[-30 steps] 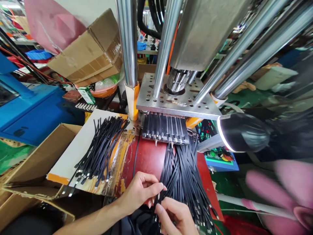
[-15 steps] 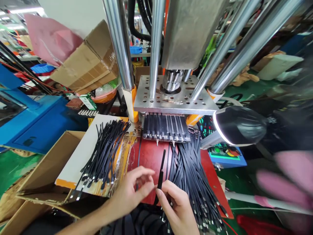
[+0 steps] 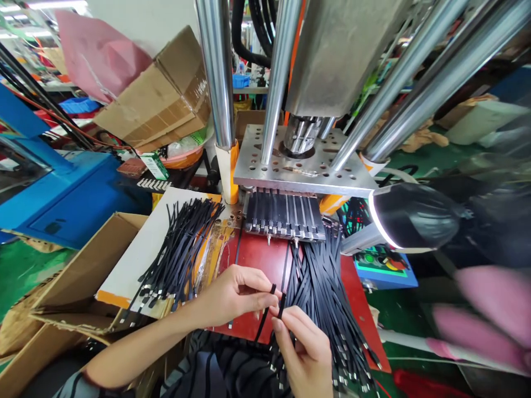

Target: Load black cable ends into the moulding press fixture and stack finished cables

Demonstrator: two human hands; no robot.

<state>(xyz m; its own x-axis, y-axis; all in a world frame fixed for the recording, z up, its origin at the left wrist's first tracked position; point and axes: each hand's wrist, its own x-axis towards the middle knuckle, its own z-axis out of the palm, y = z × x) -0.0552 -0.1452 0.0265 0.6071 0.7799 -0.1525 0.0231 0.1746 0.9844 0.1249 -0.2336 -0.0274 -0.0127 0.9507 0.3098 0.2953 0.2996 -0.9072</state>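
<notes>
My left hand (image 3: 240, 293) pinches a flat black cable (image 3: 262, 325) between thumb and fingertips, close in front of my body. Right beside it, my right hand (image 3: 307, 348) is closed on a black strip of the same kind. Whether both hands grip one cable or two cannot be made out. The fingertips of the two hands nearly meet above the red board (image 3: 261, 251). Ahead of them is a slotted black fixture (image 3: 286, 215) with several black cables laid side by side, their metal ends toward me. A pile of black cables (image 3: 321, 276) lies right of my hands.
Another cable bundle (image 3: 178, 249) rests on a white board (image 3: 124, 262) at left, by an open cardboard box (image 3: 91, 265). The press plate (image 3: 307, 176) and steel columns (image 3: 215, 72) rise above the fixture. A lit lamp (image 3: 415, 215) juts in from the right.
My left hand has moved right and up to my right hand and now pinches the black cable. The strip's upper length no longer sticks up from my right hand. The view has shifted slightly.
</notes>
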